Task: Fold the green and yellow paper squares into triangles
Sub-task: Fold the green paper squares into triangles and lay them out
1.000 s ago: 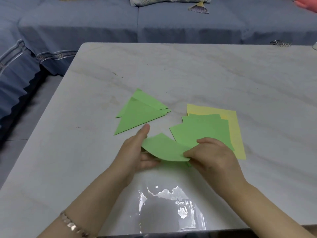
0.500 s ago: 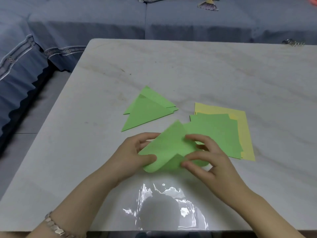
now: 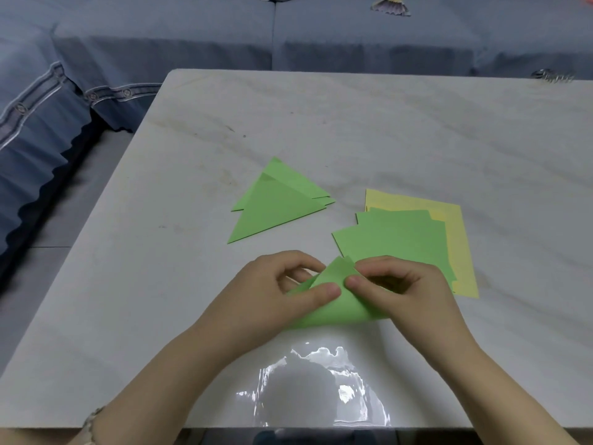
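Triangles (image 3: 276, 207) of green paper, already folded, lie overlapped left of centre on the table (image 3: 353, 123). Nearer the person, the left hand (image 3: 272, 293) pinches the top corner of a green square (image 3: 333, 306) doubled over on itself, and the right hand (image 3: 404, 290) pinches the same corner from the other side. The step looks like matching opposite corners, the near bend not yet flat, so next one hand should pin them while the other presses the crease; the green stack (image 3: 401, 239) and yellow squares (image 3: 455, 245) at the right await.
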`<state>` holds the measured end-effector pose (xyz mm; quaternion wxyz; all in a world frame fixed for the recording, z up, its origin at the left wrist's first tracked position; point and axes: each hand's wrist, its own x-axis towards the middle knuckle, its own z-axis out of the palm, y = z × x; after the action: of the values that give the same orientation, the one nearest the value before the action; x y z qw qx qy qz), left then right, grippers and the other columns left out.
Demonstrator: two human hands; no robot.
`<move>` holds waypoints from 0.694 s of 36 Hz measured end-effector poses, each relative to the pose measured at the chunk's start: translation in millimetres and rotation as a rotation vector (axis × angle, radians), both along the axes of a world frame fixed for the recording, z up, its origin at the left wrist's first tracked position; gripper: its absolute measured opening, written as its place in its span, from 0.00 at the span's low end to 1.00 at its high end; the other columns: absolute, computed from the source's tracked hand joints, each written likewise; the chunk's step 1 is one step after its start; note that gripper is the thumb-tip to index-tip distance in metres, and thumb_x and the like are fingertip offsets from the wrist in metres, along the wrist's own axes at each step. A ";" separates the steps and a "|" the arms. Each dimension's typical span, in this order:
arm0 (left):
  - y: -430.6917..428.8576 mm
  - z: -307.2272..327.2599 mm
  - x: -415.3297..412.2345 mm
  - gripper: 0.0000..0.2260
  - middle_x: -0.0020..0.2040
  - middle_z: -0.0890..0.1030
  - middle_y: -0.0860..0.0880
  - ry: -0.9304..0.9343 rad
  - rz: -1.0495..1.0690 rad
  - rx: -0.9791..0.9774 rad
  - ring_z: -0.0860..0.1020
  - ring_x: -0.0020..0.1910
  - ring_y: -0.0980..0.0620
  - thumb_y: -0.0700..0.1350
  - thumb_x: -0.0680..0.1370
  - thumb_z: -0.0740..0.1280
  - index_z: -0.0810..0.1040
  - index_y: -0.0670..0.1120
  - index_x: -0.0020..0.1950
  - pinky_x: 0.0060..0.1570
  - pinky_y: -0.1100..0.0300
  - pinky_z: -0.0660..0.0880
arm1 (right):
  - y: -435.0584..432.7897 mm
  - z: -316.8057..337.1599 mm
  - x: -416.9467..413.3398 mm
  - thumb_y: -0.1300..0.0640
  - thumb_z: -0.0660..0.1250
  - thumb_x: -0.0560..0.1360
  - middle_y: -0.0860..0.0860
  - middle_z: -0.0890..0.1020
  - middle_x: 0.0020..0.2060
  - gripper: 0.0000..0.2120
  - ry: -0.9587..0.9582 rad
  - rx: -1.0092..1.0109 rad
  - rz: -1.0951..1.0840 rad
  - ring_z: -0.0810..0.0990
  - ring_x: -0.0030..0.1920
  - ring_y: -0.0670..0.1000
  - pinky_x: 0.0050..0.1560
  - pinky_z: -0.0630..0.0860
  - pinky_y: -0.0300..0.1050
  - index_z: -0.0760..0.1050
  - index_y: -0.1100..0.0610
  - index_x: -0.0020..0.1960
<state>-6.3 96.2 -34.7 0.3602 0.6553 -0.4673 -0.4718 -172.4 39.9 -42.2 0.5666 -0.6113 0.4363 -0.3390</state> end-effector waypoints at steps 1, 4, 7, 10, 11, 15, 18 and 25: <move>0.1 0.0 -2.5 0.08 0.33 0.79 0.59 -0.038 0.005 -0.029 0.74 0.31 0.60 0.56 0.66 0.73 0.80 0.59 0.42 0.38 0.64 0.72 | 0.4 1.9 0.1 0.68 0.73 0.65 0.47 0.84 0.34 0.11 -0.014 0.004 -0.007 0.81 0.37 0.42 0.41 0.75 0.33 0.82 0.53 0.32; 0.7 1.6 -8.0 0.01 0.31 0.80 0.50 0.036 0.091 -0.070 0.72 0.31 0.53 0.48 0.71 0.71 0.80 0.53 0.39 0.37 0.58 0.69 | 1.3 6.1 0.5 0.69 0.73 0.65 0.45 0.84 0.35 0.14 -0.031 0.006 -0.027 0.81 0.37 0.41 0.41 0.75 0.32 0.82 0.51 0.31; 1.1 1.1 -11.2 0.06 0.29 0.79 0.54 0.103 0.147 -0.094 0.74 0.30 0.56 0.43 0.71 0.71 0.80 0.49 0.34 0.36 0.64 0.70 | 1.8 9.8 1.3 0.68 0.73 0.65 0.43 0.84 0.35 0.14 -0.032 0.013 -0.044 0.81 0.38 0.40 0.41 0.74 0.30 0.82 0.49 0.30; 2.2 0.7 -13.6 0.07 0.28 0.78 0.57 0.120 0.180 -0.109 0.74 0.29 0.60 0.41 0.71 0.72 0.81 0.48 0.32 0.33 0.71 0.69 | 2.5 13.4 1.9 0.65 0.71 0.68 0.44 0.84 0.34 0.11 -0.045 0.041 -0.056 0.81 0.37 0.39 0.39 0.73 0.29 0.82 0.51 0.30; 2.4 0.5 -13.9 0.06 0.29 0.79 0.56 0.126 0.192 -0.112 0.75 0.29 0.59 0.41 0.70 0.72 0.81 0.48 0.33 0.33 0.71 0.70 | 2.9 14.4 1.9 0.64 0.71 0.68 0.44 0.84 0.34 0.11 -0.045 0.049 -0.062 0.81 0.36 0.39 0.38 0.73 0.29 0.82 0.51 0.30; 1.7 0.1 -14.9 0.06 0.29 0.80 0.53 0.154 0.248 -0.130 0.76 0.31 0.55 0.39 0.69 0.73 0.81 0.47 0.33 0.35 0.68 0.73 | 3.8 15.7 3.3 0.64 0.73 0.67 0.46 0.84 0.30 0.09 -0.014 0.047 -0.083 0.79 0.31 0.40 0.34 0.72 0.29 0.82 0.52 0.31; 0.6 0.5 -16.4 0.08 0.28 0.80 0.53 0.160 0.274 -0.142 0.76 0.30 0.56 0.38 0.69 0.74 0.80 0.48 0.32 0.33 0.67 0.73 | 3.5 15.0 5.5 0.66 0.73 0.66 0.46 0.82 0.27 0.08 -0.036 0.043 -0.103 0.78 0.29 0.39 0.32 0.72 0.28 0.81 0.55 0.32; 2.5 3.2 -20.4 0.13 0.32 0.81 0.52 0.178 0.261 -0.166 0.77 0.31 0.56 0.37 0.70 0.73 0.82 0.57 0.40 0.38 0.66 0.74 | 4.0 12.6 4.8 0.69 0.74 0.64 0.46 0.81 0.26 0.11 -0.032 -0.020 -0.126 0.77 0.28 0.41 0.33 0.72 0.28 0.79 0.54 0.32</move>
<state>-26.7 98.7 -31.5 0.5113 0.6340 -0.3818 -0.4368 -167.5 43.9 -29.6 0.5450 -0.5827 0.4615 -0.3879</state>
